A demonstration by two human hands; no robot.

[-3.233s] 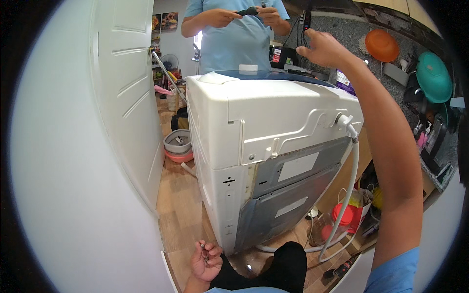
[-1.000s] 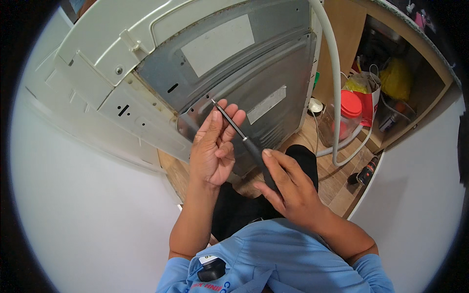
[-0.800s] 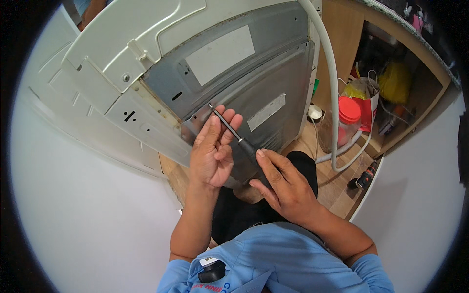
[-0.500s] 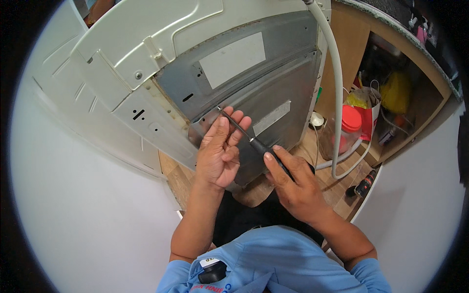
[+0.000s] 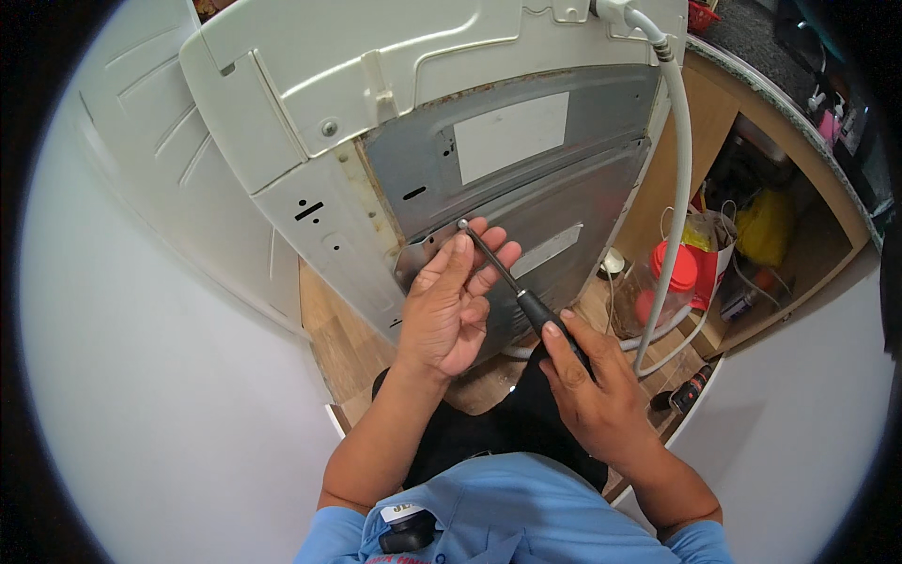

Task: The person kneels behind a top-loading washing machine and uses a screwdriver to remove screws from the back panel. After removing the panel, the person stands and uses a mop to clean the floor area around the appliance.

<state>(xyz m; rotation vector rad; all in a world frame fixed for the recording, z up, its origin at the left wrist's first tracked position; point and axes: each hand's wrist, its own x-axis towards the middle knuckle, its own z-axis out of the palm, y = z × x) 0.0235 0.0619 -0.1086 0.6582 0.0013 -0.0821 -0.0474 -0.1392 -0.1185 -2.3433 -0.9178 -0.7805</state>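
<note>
My right hand [image 5: 601,399] is wrapped round the black handle of a screwdriver [image 5: 537,310], its index finger stretched along the grip. The shaft slants up and left to my left hand [image 5: 446,315], whose thumb and index finger close on it near the tip; the other fingers are loosely curled, palm up. A small bright round piece, perhaps a screw head, shows at the tip. Both hands are in front of the metal back of a large white appliance [image 5: 272,202]. Just behind my left fingertips is the edge of its lower grey panel [image 5: 601,188].
A pale ribbed hose [image 5: 678,179] hangs down the appliance's right side. Right of it stand a clear jar with a red lid [image 5: 675,268] and an open wooden cabinet [image 5: 709,103] with bags. A black and red power tool [image 5: 691,390] lies on the floor. White panels flank me.
The appliance sits farther right and lower in the picture, as the view has shifted. Both hands appear farther right, with the screwdriver still held between them in much the same pose.
</note>
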